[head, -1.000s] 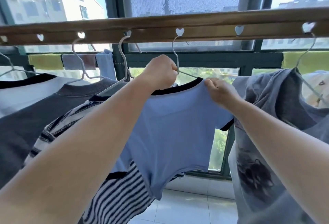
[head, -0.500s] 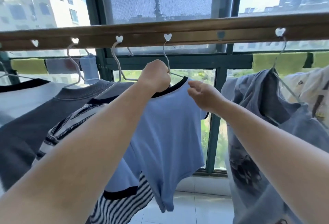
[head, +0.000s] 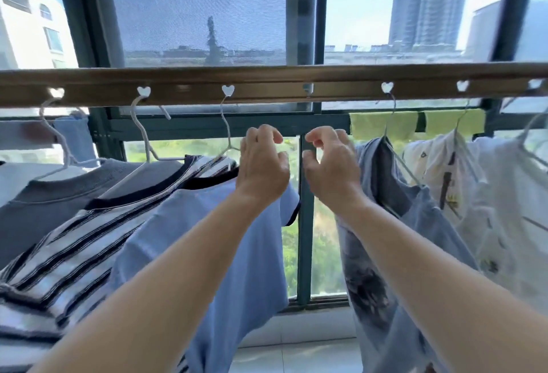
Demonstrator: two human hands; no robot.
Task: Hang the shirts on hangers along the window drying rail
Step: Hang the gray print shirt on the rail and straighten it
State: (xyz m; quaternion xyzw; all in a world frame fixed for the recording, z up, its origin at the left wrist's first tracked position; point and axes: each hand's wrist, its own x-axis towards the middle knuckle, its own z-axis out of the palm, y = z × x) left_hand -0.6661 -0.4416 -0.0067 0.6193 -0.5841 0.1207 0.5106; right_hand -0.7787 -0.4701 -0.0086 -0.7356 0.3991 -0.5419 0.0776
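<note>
— Hands?
— Left hand [head: 262,162] and right hand [head: 332,165] raised, fingers loosely curled, holding nothing.
— Shirt?
— Light-blue, dark-trimmed cotton shirt [head: 237,239] hangs from brown heart-holed rail [head: 267,88], beside left hand.

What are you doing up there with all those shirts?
A person is hanging washing along the wooden rail by the window. The light blue shirt hangs on a white hanger hooked through a heart-shaped hole. The left hand is loosely curled by that shirt's shoulder, and the right hand is open in the gap beside it, holding nothing. A striped shirt and a dark grey one hang to the left, with more shirts to the right.
</note>
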